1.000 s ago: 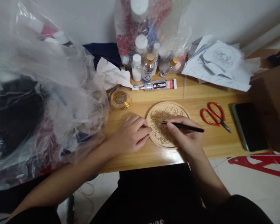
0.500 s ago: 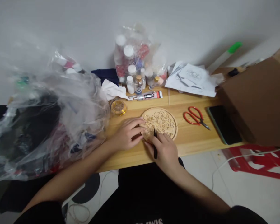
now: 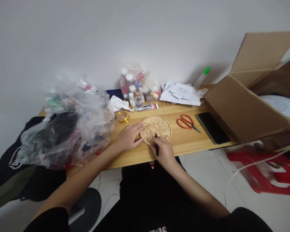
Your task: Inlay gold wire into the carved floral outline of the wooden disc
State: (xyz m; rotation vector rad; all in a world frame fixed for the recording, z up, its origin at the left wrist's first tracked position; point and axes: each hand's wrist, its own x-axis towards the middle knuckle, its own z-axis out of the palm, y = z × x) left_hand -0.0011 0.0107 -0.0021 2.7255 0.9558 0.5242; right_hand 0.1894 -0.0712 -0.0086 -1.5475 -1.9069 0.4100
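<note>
Gripping black tweezers (image 3: 157, 150) in the right hand (image 3: 164, 152) over a round patterned board (image 3: 157, 126); resting the left hand (image 3: 130, 138), loosely spread, at the board's left edge.

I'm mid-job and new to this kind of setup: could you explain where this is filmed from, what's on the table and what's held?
There is no machine here, just a person's bare hands, seen by a camera worn on the head, looking forward and down. The right hand holds black tweezers at the near part of a round, patterned board; the left hand rests at its left edge. Around the board, on the wooden table, lie a spool of gold-coloured wire, a labelled tube, red-handled scissors and a phone.
</note>
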